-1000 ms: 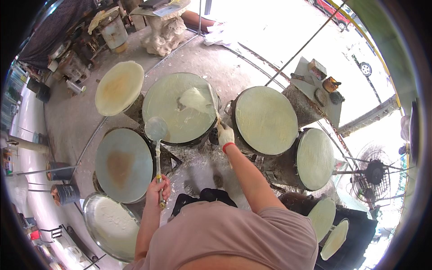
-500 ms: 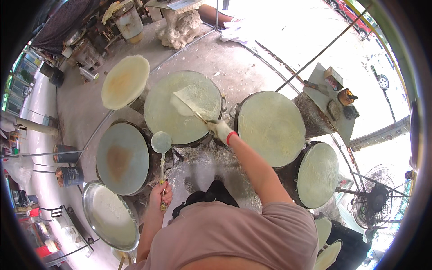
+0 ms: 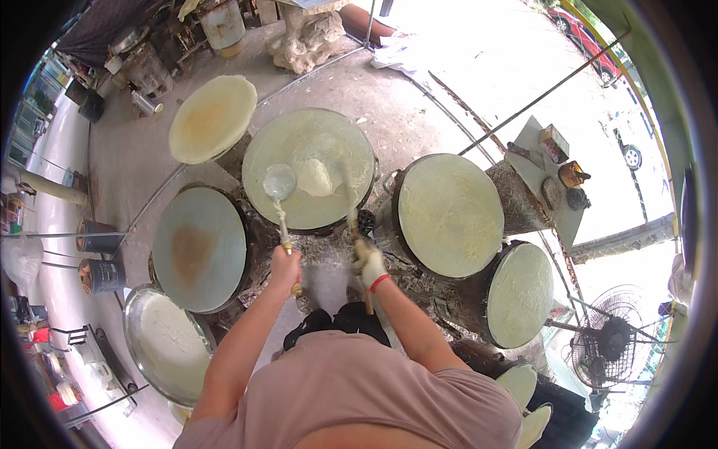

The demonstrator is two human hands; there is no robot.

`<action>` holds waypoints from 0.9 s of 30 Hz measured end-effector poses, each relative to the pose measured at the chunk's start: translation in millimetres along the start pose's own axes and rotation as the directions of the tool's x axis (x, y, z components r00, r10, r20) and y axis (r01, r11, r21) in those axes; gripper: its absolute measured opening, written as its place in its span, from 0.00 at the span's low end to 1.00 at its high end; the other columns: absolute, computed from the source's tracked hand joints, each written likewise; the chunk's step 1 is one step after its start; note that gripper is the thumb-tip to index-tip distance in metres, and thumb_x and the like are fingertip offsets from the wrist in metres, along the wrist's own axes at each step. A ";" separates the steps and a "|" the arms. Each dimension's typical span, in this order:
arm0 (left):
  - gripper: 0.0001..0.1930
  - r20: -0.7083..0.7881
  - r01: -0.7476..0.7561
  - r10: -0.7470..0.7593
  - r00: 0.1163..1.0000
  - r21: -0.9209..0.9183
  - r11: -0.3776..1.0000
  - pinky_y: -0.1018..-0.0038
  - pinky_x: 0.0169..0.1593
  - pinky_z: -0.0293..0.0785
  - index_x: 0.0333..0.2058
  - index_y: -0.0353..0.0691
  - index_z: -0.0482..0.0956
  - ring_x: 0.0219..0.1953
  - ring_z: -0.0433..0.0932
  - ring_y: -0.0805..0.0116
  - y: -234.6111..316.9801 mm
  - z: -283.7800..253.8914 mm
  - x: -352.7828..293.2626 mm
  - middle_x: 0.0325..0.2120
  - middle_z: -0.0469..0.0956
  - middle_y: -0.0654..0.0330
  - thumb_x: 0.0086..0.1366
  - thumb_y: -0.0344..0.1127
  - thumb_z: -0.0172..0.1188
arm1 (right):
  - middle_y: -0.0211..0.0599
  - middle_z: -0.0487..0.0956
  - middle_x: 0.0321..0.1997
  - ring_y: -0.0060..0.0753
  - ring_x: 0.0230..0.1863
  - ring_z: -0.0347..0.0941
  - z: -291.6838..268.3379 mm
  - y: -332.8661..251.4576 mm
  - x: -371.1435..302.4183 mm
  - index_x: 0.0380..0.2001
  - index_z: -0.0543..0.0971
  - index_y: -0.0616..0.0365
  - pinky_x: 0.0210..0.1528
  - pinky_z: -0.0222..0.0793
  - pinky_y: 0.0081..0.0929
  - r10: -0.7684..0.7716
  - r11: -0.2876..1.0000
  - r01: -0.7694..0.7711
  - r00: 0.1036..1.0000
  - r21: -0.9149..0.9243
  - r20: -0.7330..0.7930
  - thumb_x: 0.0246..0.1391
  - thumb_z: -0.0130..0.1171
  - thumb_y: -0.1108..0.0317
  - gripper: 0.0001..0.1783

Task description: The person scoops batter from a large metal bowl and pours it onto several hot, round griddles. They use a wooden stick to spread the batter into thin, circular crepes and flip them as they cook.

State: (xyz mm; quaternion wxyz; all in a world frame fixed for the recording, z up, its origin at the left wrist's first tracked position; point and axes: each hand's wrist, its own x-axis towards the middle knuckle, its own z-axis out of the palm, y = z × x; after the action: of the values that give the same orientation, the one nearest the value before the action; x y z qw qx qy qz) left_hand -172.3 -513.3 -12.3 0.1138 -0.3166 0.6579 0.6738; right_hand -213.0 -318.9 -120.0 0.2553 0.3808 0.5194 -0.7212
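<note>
My bare left hand is closed round the handle of a ladle, whose bowl hangs over the left part of the middle round griddle. My right hand, in a white glove with a red band at the wrist, grips a wooden-handled scraper. Its blade is smeared by motion above the griddle's right side. Between the two tools lies a pale mound of batter. The griddle around it carries a thin greenish-white film.
Left stands a griddle with a brown patch, and behind it a round pancake. Two coated griddles stand right. A metal basin of batter is near left. A fan and a side table holding tools stand far right.
My left hand has raised the ladle from beside the griddle to over it. My right hand has drawn the scraper back and turned it; the spread batter now sits in a rounded mound.
</note>
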 end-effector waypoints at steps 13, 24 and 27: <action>0.03 0.388 0.169 0.099 0.916 -0.599 0.783 0.84 0.11 0.53 0.33 0.41 0.67 0.09 0.55 0.82 51.1 -53.2 -69.6 0.15 0.60 0.68 0.66 0.33 0.47 | 0.25 0.74 0.28 0.13 0.20 0.61 15.8 -40.4 8.2 0.51 0.73 0.59 0.20 0.57 0.15 -0.393 0.903 0.404 0.914 -0.145 0.099 0.57 0.50 0.66 0.19; 0.03 0.101 -0.044 0.163 0.981 -0.710 0.703 0.82 0.09 0.58 0.36 0.40 0.66 0.08 0.57 0.80 47.2 -111.7 -133.3 0.17 0.62 0.65 0.65 0.32 0.46 | 0.20 0.65 0.21 0.13 0.15 0.54 32.2 -5.1 -12.7 0.58 0.68 0.49 0.13 0.47 0.15 -0.106 0.953 0.210 0.905 -0.217 0.412 0.58 0.52 0.64 0.24; 0.03 -0.087 -0.191 0.172 0.981 -0.551 0.812 0.81 0.10 0.57 0.35 0.39 0.63 0.08 0.59 0.78 44.8 -140.1 -125.1 0.16 0.62 0.64 0.63 0.29 0.46 | 0.21 0.66 0.21 0.13 0.14 0.54 70.4 5.7 -26.6 0.58 0.67 0.48 0.14 0.47 0.15 -0.071 0.966 0.178 0.878 -0.186 0.474 0.58 0.52 0.63 0.24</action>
State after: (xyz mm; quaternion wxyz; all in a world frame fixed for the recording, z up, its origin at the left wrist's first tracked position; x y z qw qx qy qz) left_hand -62.2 -619.5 105.6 -0.0590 -0.2827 0.4622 0.8384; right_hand -213.3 -387.9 -89.5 0.3659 0.1321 0.5449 -0.7428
